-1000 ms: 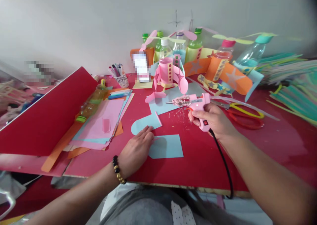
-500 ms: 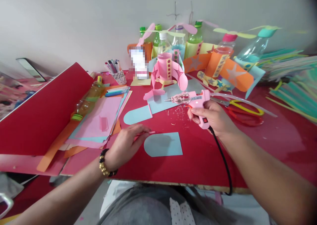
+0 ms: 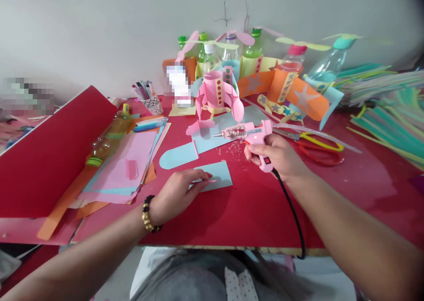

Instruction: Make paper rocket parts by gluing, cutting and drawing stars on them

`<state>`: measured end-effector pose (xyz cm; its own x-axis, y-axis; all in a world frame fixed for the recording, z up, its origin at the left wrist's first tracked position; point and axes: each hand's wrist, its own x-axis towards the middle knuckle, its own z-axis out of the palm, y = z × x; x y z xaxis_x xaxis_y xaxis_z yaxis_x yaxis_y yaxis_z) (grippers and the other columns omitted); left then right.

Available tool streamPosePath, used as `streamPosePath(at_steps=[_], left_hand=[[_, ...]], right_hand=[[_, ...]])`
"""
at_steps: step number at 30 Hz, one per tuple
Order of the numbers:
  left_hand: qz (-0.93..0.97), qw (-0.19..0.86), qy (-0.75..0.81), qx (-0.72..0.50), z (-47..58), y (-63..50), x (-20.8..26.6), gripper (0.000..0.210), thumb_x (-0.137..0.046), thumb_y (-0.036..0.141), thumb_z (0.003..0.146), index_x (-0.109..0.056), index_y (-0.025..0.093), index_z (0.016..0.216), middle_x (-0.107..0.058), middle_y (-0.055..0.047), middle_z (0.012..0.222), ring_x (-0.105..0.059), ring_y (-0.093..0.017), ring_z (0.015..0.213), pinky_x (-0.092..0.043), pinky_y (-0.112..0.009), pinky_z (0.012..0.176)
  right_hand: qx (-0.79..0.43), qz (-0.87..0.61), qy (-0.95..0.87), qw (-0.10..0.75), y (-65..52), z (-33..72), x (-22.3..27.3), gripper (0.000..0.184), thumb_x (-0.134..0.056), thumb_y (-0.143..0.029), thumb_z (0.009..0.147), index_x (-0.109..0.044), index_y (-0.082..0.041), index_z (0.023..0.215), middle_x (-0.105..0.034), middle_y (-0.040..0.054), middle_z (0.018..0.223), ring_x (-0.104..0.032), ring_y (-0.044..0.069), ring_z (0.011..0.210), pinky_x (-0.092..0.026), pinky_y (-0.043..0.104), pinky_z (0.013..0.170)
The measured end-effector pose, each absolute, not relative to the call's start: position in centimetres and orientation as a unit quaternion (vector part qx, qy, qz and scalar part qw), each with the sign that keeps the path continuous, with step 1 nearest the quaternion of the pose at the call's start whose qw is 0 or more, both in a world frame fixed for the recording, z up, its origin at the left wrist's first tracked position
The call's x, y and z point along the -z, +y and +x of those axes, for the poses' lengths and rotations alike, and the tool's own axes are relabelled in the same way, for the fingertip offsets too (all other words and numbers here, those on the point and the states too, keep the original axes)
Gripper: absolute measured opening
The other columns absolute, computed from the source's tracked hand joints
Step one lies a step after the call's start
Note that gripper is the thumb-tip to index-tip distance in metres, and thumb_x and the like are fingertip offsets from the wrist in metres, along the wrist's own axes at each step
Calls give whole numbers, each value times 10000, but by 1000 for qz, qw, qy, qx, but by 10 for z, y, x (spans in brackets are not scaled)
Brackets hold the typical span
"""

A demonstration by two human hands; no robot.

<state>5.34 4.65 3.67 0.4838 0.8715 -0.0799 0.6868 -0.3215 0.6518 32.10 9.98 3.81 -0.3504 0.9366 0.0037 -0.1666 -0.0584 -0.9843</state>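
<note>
Pale-blue card (image 3: 223,173) is laid on the red desk (image 3: 241,217), its left end covered by the left hand (image 3: 180,184). Half a second ago that hand was held beside the card; since then the card has been shifted farther from the near edge, so card and pink strip (image 3: 210,181) are now brought together. The strip is pinched in the left grip (contact with the card cannot be told); the glue gun (image 3: 255,136) is clasped by the right hand (image 3: 281,157).
</note>
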Motion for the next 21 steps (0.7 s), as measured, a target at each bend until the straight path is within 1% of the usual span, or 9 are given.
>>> streamPosePath(at_steps=[1, 3, 6, 10, 12, 14, 17, 19, 21], left_hand=[[770, 364, 499, -159, 54, 49, -41, 223, -467, 340, 965, -629, 190, 932, -721, -30, 951, -683, -141, 847, -542, -235, 746], [714, 457, 501, -174, 57, 54, -47, 239, -476, 363, 957, -613, 176, 898, -697, -10, 791, -619, -87, 617, -500, -181, 587], [656, 549, 489, -167, 64, 59, -47, 244, -497, 375, 943, -609, 165, 888, -673, 8, 700, -477, -38, 444, -390, -140, 439], [637, 572, 485, -180, 75, 67, -41, 260, -564, 372, 901, -629, 143, 797, -681, -5, 672, -388, -16, 388, -307, -132, 382], [636, 566, 484, -201, 81, 70, -39, 265, -605, 375, 872, -629, 134, 764, -690, -17, 678, -389, -17, 391, -300, -135, 378], [632, 564, 482, -225, 87, 74, -38, 252, -634, 372, 849, -623, 131, 775, -700, -28, 698, -415, -25, 408, -327, -138, 392], [627, 562, 474, -258, 95, 78, -38, 229, -623, 362, 857, -623, 134, 843, -724, -45, 781, -437, -29, 434, -367, -141, 423], [623, 563, 470, -272, 99, 79, -38, 226, -605, 364, 870, -624, 138, 877, -730, -51, 819, -424, -25, 429, -353, -141, 414], [621, 565, 469, -276, 103, 80, -38, 229, -598, 365, 873, -627, 137, 873, -729, -56, 818, -416, -25, 424, -334, -143, 401]], right_hand=[[-629, -362, -530, 438, 100, 321, -38, 184, -625, -228, 814, -651, -131, 660, -599, 36, 633, -443, 101, 506, -277, 263, 471], [-627, -361, -535, 437, 100, 322, -37, 191, -617, -227, 824, -650, -130, 662, -600, 36, 635, -448, 102, 513, -281, 266, 481], [-626, -361, -532, 441, 101, 322, -35, 182, -620, -231, 824, -647, -134, 673, -605, 34, 649, -448, 101, 516, -282, 266, 486], [-616, -376, -529, 446, 99, 319, -36, 182, -666, -247, 791, -627, -140, 649, -580, 15, 606, -434, 93, 499, -288, 260, 482], [-606, -393, -529, 445, 97, 317, -36, 189, -704, -265, 768, -621, -144, 649, -557, -2, 558, -436, 92, 488, -292, 255, 477], [-601, -417, -522, 439, 95, 314, -36, 193, -745, -292, 737, -628, -147, 684, -558, -11, 532, -461, 98, 483, -304, 247, 469], [-602, -432, -520, 425, 93, 312, -35, 224, -790, -316, 692, -644, -151, 733, -611, -1, 565, -542, 120, 521, -378, 242, 494], [-604, -422, -531, 418, 92, 310, -35, 235, -800, -323, 678, -649, -153, 738, -641, 9, 610, -587, 136, 571, -435, 248, 540], [-602, -418, -535, 420, 92, 309, -34, 241, -809, -320, 661, -651, -156, 741, -651, 9, 643, -605, 143, 598, -467, 254, 568]])
